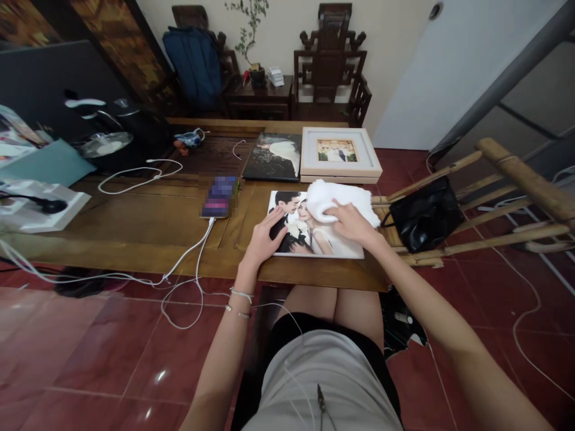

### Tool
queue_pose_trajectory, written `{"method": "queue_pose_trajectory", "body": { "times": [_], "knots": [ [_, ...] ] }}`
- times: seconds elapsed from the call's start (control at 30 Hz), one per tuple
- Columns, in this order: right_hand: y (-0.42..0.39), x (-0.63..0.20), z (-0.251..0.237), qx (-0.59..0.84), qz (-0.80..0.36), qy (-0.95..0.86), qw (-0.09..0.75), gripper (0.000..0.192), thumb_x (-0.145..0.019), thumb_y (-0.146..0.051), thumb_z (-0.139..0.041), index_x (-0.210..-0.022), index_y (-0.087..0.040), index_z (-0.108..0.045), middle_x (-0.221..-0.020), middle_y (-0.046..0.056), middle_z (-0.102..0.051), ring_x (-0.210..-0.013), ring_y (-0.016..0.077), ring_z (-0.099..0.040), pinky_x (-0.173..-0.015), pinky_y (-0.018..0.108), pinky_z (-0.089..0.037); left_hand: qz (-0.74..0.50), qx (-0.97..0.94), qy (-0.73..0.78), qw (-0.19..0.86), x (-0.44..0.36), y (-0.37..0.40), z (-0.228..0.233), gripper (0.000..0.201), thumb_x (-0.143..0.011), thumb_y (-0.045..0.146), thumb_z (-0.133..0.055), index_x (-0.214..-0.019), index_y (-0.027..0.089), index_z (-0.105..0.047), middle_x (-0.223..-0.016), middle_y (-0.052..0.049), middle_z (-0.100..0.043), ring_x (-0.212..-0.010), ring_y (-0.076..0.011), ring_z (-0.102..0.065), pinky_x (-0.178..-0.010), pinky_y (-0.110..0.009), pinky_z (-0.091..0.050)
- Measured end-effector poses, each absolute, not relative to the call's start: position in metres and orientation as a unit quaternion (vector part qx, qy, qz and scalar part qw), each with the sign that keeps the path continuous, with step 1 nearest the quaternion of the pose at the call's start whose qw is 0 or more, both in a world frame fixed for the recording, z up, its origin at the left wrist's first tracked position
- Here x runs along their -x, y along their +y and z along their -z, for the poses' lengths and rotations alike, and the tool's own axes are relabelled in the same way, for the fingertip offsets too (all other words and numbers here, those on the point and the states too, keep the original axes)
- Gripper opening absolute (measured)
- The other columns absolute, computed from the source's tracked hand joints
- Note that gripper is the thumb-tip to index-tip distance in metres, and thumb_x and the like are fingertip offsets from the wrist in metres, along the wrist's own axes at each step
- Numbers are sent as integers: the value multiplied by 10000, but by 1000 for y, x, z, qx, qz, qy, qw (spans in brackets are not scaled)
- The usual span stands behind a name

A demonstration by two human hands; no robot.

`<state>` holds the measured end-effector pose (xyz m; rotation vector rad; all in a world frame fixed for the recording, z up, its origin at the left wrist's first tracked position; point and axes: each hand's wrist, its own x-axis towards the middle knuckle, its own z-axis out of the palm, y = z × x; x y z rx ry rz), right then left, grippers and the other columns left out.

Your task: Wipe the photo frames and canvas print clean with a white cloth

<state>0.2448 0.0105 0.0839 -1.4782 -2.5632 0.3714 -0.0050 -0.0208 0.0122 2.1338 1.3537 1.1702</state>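
Right hand (353, 222) presses cloth (339, 200) (white).

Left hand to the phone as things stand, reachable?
Probably yes. The left hand rests on the photo print, and the phone lies just beside it on the table, with only its cable between.

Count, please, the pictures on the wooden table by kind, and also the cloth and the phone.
Unframed photo prints: 2, one under the hands, one dark
Framed pictures: 1
White cloths: 1, under the right hand
Phones: 1
Total: 5
The left hand rests on the near print.
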Motion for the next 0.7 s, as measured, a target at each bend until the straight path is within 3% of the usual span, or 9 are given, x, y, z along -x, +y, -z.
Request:
{"method": "queue_pose_trajectory", "body": {
  "times": [0.13, 0.3, 0.57, 0.7],
  "knots": [
    [41, -187, -94, 433, -182, -875, 118, 451, -740, -56, -454, -1090, -191, -705, -1139, 57, -701, -1053, 248, -618, -909, 327, -424, -420, -752, 477, 175, 6, -20, -9, 420, -895, 340, -551, -1287, 188, -573, -1378, -95, -548, -1323, -246, -467, -1125, -469, -369],
    [51, -150, -89, 417, -172, -884, 124, 461, -772, -67, -450, -1137, -221, -686, -1191, 76, -677, -1082, 272, -595, -957, 424, -381, -413, -743, 498, 172, 7, -18, -6, 405, -886, 346, -561, -1250, 172, -602, -1316, -111, -601, -1270, -277, -524, -1101, -486, -394],
    [56, -230, -84, 463, -150, -861, 147, 547, -696, -7, -415, -1152, -144, -683, -1205, 72, -673, -1119, 244, -602, -989, 342, -396, -424, -741, 487, 182, 3, -20, -12, 387, -901, 310, -536, -1252, 158, -599, -1361, -122, -559, -1309, -249, -485, -1114, -462, -387],
    [44, -266, -74, 510, -93, -849, 104, 586, -684, 8, -402, -1202, -118, -646, -1290, 141, -609, -1233, 297, -522, -1052, 478, -346, -429, -733, 497, 180, 2, -20, -12, 346, -924, 303, -497, -1229, 189, -614, -1348, -96, -575, -1295, -239, -501, -1110, -468, -395]
  ]
}}
